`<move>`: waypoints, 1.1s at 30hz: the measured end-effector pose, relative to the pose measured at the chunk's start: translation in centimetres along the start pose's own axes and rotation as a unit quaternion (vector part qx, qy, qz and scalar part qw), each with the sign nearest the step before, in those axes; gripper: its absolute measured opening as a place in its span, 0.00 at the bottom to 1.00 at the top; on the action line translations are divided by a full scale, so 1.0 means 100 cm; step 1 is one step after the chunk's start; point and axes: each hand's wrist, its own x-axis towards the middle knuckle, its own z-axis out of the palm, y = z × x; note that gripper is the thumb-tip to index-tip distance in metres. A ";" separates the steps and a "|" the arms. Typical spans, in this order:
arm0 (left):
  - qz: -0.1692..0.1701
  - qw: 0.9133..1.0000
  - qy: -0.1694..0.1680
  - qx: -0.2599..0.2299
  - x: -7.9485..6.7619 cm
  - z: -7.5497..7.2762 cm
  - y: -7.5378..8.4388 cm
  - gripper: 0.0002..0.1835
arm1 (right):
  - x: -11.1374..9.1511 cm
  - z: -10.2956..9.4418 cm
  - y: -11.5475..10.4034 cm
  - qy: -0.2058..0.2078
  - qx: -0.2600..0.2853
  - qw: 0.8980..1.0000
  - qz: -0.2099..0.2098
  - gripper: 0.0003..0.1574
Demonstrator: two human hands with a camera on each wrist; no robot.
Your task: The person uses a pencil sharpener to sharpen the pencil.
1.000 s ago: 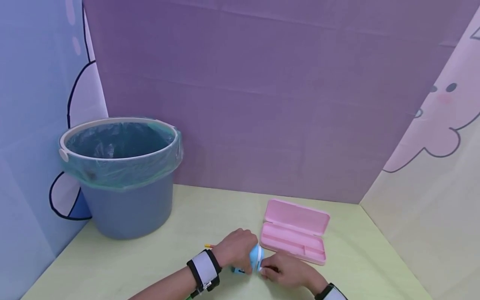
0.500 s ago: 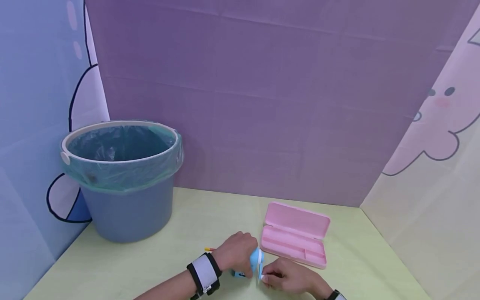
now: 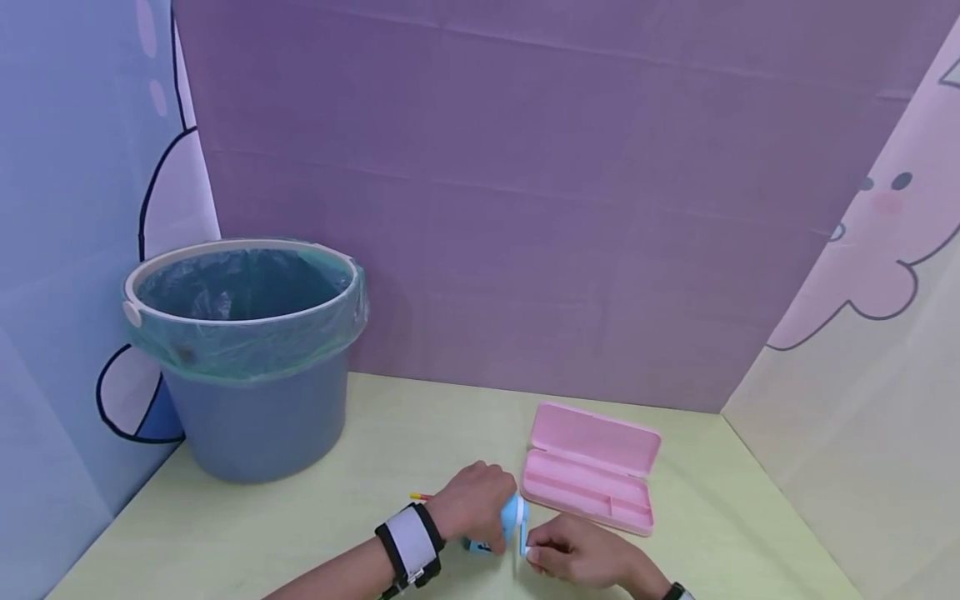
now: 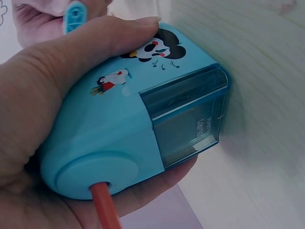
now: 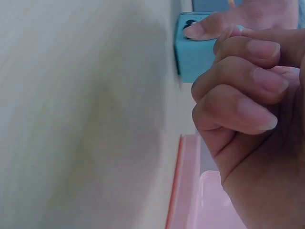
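Note:
My left hand [image 3: 476, 502] wraps round a light blue crank pencil sharpener [image 4: 112, 126], thumb across its panda-printed side. Its clear shavings drawer [image 4: 188, 121] faces the table in the left wrist view. A red pencil [image 4: 106, 207] sticks into the round hole at one end; its yellow tip [image 3: 417, 496] shows left of the hand in the head view. At the opposite end, the crank handle [image 3: 522, 540] points down toward the table, its knob hidden in the fingers. My right hand [image 3: 581, 552] pinches that handle between thumb and index finger, the other fingers [image 5: 238, 109] curled.
An open pink pencil case [image 3: 588, 487] with divided compartments lies just behind the right hand. At the back left stands a blue bucket [image 3: 255, 425] lined with a thin green bag. A purple backdrop [image 3: 525, 208] closes off the rear of the pale table [image 3: 405, 442].
The crank handle has turned a little and now points down more plainly, and the right hand has moved slightly nearer with it. The left hand keeps its hold on the sharpener.

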 end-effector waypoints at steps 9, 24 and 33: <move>0.006 1.000 0.009 0.011 0.000 0.000 0.000 0.22 | -0.001 -0.001 -0.005 0.006 0.023 1.000 0.016 0.19; -0.002 1.000 0.000 0.009 0.000 0.001 0.002 0.22 | -0.003 -0.007 -0.008 0.009 0.112 0.994 0.003 0.18; 0.007 1.000 0.008 0.019 -0.002 0.000 0.001 0.23 | -0.004 -0.011 -0.008 0.024 0.123 0.992 -0.012 0.16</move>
